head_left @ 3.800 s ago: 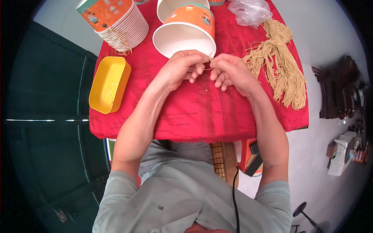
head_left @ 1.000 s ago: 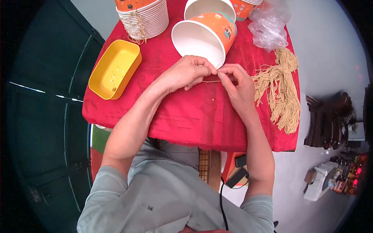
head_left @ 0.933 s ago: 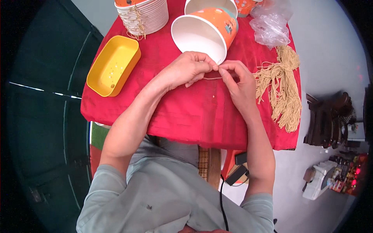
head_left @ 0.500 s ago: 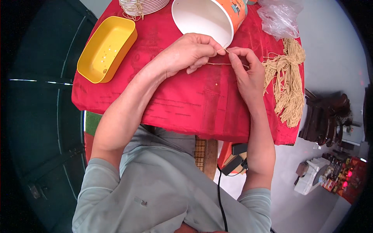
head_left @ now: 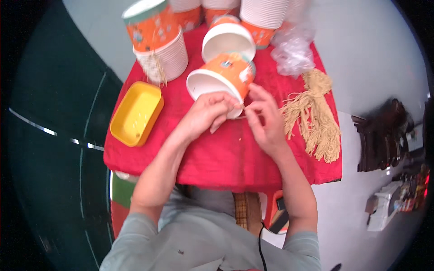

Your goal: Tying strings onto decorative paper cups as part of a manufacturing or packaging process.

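Observation:
A paper bucket (head_left: 228, 72) with an orange printed side lies tipped on the red cloth, its white mouth facing me. At its near rim my left hand (head_left: 205, 115) is closed, thumb and finger pinching a thin tan string (head_left: 242, 108). My right hand (head_left: 266, 122) pinches the string just right of the rim, with a finger raised along the bucket's side. The motion blurs the fingertips, so any knot there is hidden. To the right of my right hand lies a bundle of tan strings (head_left: 318, 119), gathered at its far end.
A yellow tray (head_left: 151, 119) with small bits in it sits at the left. Behind it, an upturned orange bucket (head_left: 151, 34) tops a white stack (head_left: 172, 58) draped with strings. Another tipped bucket (head_left: 228, 43), nested buckets (head_left: 264, 18) and a clear plastic bag (head_left: 294, 56) are farther back.
The view has shifted, bringing the far buckets into sight. Both hands stay together at the bucket's rim with the string; a finger of my right hand now reaches up beside the bucket.

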Demonstrator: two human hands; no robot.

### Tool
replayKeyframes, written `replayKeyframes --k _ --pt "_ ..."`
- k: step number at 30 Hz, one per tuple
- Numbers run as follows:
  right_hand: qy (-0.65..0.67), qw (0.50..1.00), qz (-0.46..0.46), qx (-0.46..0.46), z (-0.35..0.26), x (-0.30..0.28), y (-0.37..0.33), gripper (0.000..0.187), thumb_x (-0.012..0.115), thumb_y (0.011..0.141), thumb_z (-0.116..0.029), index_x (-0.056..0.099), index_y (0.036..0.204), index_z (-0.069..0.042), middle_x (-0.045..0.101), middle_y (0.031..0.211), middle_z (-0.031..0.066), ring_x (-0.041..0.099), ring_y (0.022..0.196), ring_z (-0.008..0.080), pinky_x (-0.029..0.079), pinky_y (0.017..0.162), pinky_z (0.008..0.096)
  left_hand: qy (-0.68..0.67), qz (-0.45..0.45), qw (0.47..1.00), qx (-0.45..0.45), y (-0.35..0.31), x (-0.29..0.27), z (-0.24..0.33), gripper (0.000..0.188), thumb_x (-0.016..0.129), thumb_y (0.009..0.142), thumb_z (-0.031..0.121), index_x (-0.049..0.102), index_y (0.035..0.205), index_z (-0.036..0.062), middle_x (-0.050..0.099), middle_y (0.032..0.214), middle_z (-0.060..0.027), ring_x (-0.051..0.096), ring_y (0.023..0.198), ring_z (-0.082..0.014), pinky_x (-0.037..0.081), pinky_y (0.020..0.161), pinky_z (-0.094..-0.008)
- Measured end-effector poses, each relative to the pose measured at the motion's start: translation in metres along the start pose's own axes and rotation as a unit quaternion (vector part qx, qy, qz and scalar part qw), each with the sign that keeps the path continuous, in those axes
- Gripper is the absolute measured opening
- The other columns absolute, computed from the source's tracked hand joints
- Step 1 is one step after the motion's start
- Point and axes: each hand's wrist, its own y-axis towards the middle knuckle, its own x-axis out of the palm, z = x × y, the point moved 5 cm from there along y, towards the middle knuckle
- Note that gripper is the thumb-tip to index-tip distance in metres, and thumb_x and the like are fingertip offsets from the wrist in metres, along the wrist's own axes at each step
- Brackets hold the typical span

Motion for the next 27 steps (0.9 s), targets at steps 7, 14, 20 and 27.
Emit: replayKeyframes --k 7,14,20,27 --pt "0.235 0.966 0.014 0.106 0.020 0.020 -0.018 0.008 0.067 0.113 -0.008 0.067 0.116 -0.001 0.070 0.130 0.0090 0.070 0.106 0.0135 0.060 0.089 0.0298 0.129 0.017 0.984 0.123 0.006 0.007 0.013 0.017 0.064 0.108 0.012 0.076 0.112 0.0006 0.068 0.091 0.0014 0.061 0.083 -0.0071 0.050 0.078 -0.0257" --pt "0.503 0.824 0.002 0.261 0.022 0.022 -0.017 0.018 0.061 0.119 -0.017 0.065 0.126 -0.001 0.075 0.120 0.0091 0.077 0.115 0.0188 0.065 0.107 0.0412 0.313 -0.016 0.933 0.175 0.005 0.017 0.068 0.014 0.065 0.105 0.017 0.072 0.103 0.0050 0.071 0.101 0.0002 0.066 0.102 -0.0112 0.053 0.098 -0.0312" --pt "0.564 0.782 -0.039 0.263 0.006 0.027 -0.015 0.019 0.058 0.121 -0.019 0.064 0.124 -0.001 0.077 0.124 0.0143 0.077 0.116 0.0215 0.065 0.107 0.0426 0.356 -0.076 0.930 0.053 0.016 0.027 0.085 0.023 0.065 0.109 0.024 0.069 0.105 0.0019 0.071 0.099 -0.0017 0.063 0.098 -0.0110 0.053 0.095 -0.0319" --pt "0.212 0.956 0.032 0.203 0.002 0.000 -0.012 0.010 0.075 0.108 -0.010 0.069 0.110 -0.001 0.077 0.114 0.0101 0.077 0.101 0.0180 0.062 0.086 0.0338 0.391 -0.053 0.917 0.060 0.016 0.033 0.089 0.025 0.064 0.108 0.021 0.071 0.106 -0.0030 0.071 0.089 -0.0066 0.064 0.085 -0.0130 0.056 0.080 -0.0351"
